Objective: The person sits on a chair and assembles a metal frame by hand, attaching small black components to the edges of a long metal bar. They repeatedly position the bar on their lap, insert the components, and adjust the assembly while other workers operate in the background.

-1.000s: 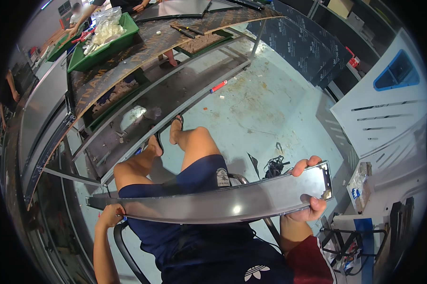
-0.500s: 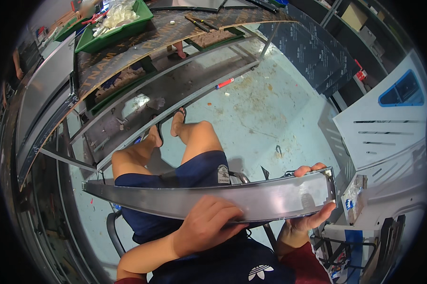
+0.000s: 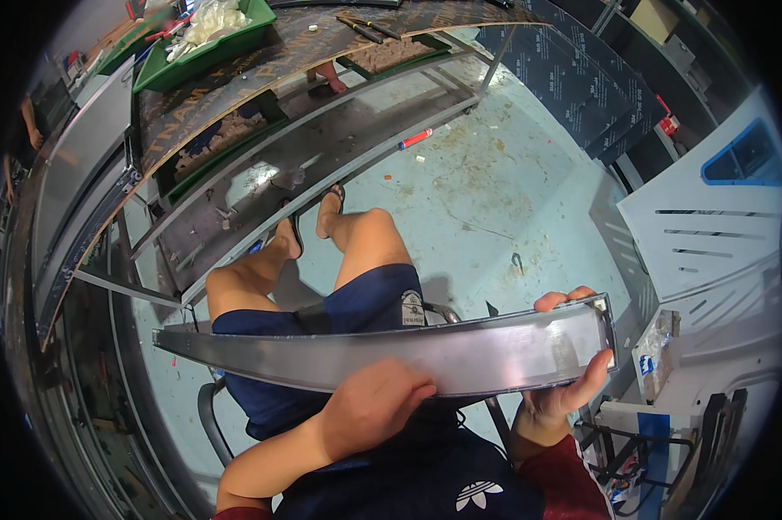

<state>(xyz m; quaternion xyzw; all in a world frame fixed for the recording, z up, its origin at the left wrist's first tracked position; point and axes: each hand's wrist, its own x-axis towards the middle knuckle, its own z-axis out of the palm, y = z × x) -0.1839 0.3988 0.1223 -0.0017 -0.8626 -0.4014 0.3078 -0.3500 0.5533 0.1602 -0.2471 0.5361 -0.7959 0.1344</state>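
Observation:
A long, shallow metal channel panel (image 3: 486, 355) with raised rims and a brushed inner face lies crosswise over my lap. My right hand (image 3: 568, 381) grips its right end, thumb at the near corner and fingers over the far rim. Against the near rim, around the panel's middle, my left hand (image 3: 375, 403) is closed with its fingertips pressed together. Anything inside that pinch is hidden or too small to make out. The panel's narrower left end reaches past my left thigh.
A workbench (image 3: 295, 65) ahead carries a green tray (image 3: 209, 59) of plastic bags, and pliers (image 3: 360, 29). Its lower metal frame (image 3: 339, 178) stands before my feet. A red tube (image 3: 415, 139) lies on the floor. At right stands a slotted white panel (image 3: 703, 208). Another person's foot (image 3: 328, 76) shows beneath the bench.
My left hand's fingers have come off the panel's inner face and curled together at the near rim. My right hand keeps its grip. The view has shifted slightly.

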